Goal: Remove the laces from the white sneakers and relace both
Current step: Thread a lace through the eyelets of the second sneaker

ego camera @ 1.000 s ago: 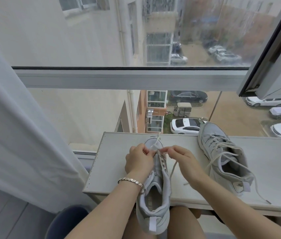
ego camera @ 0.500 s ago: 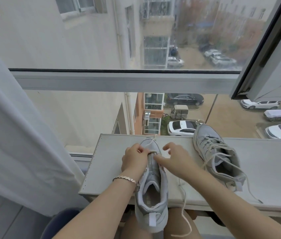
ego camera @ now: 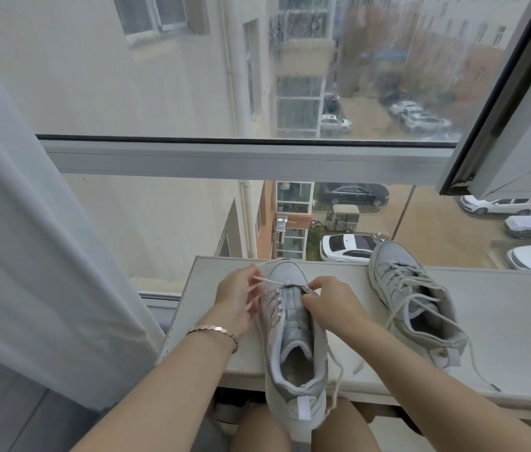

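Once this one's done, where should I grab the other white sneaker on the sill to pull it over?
Take the laced white fabric sneaker by its padded heel collar, coming from the near side: the heel faces you, the toe points away, and the mouth gapes open, so fingers can likely hook inside.

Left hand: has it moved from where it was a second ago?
Yes. The left hand has drawn left, off the toe of the near sneaker it overlapped, toward the shelf's left edge, pinching the lace.
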Tool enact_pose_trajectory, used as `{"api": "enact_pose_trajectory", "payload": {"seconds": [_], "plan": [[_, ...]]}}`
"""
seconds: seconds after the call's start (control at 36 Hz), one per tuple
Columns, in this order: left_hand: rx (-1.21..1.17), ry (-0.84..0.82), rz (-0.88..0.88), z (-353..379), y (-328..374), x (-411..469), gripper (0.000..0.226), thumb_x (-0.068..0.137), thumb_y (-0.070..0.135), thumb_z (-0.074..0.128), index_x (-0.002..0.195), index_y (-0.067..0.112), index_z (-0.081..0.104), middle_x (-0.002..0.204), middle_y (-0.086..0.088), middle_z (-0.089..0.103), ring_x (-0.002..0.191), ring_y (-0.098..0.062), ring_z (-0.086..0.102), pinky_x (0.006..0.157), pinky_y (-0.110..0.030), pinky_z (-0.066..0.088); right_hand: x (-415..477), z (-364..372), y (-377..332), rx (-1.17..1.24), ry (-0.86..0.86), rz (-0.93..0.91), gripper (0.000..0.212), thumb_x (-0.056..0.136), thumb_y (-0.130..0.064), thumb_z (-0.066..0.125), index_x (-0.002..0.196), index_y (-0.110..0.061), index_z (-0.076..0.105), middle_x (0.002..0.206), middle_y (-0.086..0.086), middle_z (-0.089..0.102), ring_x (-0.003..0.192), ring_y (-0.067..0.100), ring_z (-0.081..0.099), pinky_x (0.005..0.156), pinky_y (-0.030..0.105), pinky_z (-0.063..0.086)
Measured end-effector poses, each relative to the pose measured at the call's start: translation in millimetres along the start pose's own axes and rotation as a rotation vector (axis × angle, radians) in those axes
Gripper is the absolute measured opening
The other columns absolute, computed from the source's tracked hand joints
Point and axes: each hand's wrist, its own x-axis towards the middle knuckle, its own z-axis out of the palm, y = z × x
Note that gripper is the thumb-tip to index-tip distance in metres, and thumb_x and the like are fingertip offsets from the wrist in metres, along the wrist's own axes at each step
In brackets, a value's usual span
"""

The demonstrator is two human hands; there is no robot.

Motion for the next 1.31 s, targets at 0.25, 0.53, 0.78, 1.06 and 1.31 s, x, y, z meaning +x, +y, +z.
{"api": "enact_pose_trajectory", "payload": {"seconds": [0.25,0.53,0.78,1.06,1.31], "plan": [[0.115,0.13,0.13,-38.4,26.7,-12.2,0.026,0.089,0.017,0.047,0.063,0.019,0.041,0.052,0.006,0.058,0.061,-0.011,0.052,0.054,-0.024,0.032,10.2,-27.0,14.7,-0.316,0.027,0.047,0.037,0.082,-0.015,0.052,0.118,-0.011,0.055,0.1,0.009,0.064,0.093,0.026,0.06,0.07,0.03,0.045],[0.088,-0.369,0.38,-5.4,59.8,-56.7,0.024,0.098,0.02,0.042,0.081,0.009,0.054,0.061,-0.002,0.061,0.063,-0.015,0.06,0.066,-0.029,0.049,-7.6,-26.8,-38.5,0.065,-0.345,-0.482,0.021,0.084,-0.011,0.056,0.094,-0.028,0.062,0.08,0.001,0.062,0.075,0.014,0.059,0.076,0.026,0.048],[-0.206,0.084,0.106,-35.3,72.6,-20.3,0.029,0.095,0.002,0.025,0.078,0.01,0.046,0.029,0.004,0.035,0.039,-0.011,0.041,0.054,-0.03,0.04,2.8,-72.6,-4.1,0.399,0.074,-0.372,0.039,0.091,-0.029,0.054,0.058,-0.009,0.049,0.053,0.003,0.039,0.051,0.014,0.037,0.052,0.013,0.042],[0.628,-0.243,0.608,8.7,40.7,-35.3,0.029,0.096,0.022,0.04,0.07,0.02,0.052,0.051,0.008,0.037,0.042,-0.007,0.033,0.041,-0.021,0.033,9.1,-68.3,-3.5,0.394,-0.13,-0.218,0.042,0.092,-0.05,0.038,0.087,-0.023,0.069,0.088,-0.009,0.071,0.089,0.007,0.065,0.089,0.026,0.047],[1.227,-0.413,0.937,53.5,32.3,-68.1,0.031,0.1,0.038,0.032,0.078,0.021,0.047,0.075,0.001,0.052,0.074,-0.023,0.051,0.06,-0.032,0.033,7.4,-81.8,-39.1,1.274,-0.131,0.03,0.03,0.1,-0.026,0.038,0.083,-0.007,0.054,0.048,-0.002,0.054,0.046,0.013,0.055,0.06,0.027,0.053]]}}
